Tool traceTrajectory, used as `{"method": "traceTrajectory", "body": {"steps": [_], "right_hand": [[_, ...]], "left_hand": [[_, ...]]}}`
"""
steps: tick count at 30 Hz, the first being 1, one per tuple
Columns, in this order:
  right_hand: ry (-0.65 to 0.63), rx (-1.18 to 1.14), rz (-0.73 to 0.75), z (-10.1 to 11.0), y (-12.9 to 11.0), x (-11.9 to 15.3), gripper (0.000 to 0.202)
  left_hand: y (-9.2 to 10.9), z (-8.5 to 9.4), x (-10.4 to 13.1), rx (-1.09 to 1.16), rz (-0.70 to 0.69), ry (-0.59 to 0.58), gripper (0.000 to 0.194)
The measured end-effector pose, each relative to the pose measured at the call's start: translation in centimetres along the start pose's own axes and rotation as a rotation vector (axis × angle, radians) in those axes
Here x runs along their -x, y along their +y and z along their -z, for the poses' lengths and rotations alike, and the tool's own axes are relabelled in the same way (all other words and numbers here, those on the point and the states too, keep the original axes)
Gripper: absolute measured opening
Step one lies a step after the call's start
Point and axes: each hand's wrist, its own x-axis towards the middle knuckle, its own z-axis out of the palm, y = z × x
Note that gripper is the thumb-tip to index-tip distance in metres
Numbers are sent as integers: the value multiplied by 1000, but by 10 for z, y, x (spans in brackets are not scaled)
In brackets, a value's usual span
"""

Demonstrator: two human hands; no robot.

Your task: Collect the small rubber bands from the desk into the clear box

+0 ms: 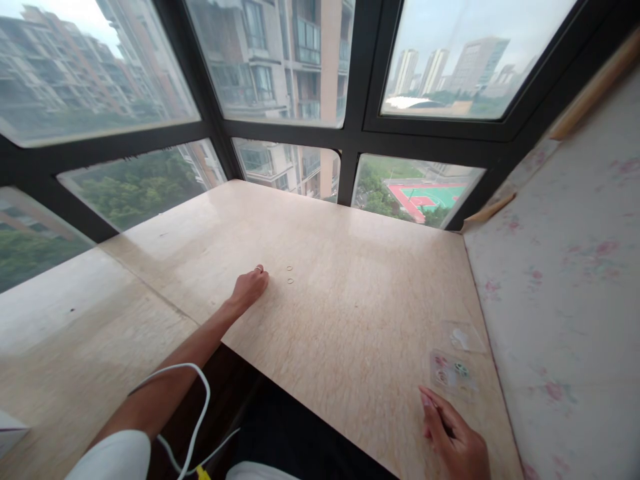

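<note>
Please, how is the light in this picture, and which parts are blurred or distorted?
Head view: soft daylight enters through the windows; pale glare lies on the beige mottled countertop near the glass; shadows look faint; the clear plastic box at right is smeared, its small contents hard to identify; the dark window frames lean outward, probably wide-lens distortion.

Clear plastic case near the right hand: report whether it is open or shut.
Open. The lid lies back beyond the case, and small coloured pieces show inside.
</note>
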Motion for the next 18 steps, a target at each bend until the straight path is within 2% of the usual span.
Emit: {"method": "traceTrajectory", "body": {"steps": [4,7,10,12,15,18], "right_hand": [[-5,2,5,-1,3,2,54],[-10,21,18,-2,6,4,51],[-14,34,36,-5,6,5,47],[-22,44,46,-6,5,6,46],[-24,65,59,-8,1,7,44],[-30,85,72,-9,-4,7,43]], "left_hand": [[0,8,3,89,14,56,31],[16,19,20,280,31,91,35],[46,38,53,848,27,99,35],[71,53,78,1079,32,71,33],[106,71,109,1253,47,67,30],[138,73,124,1356,13,51,28]]}}
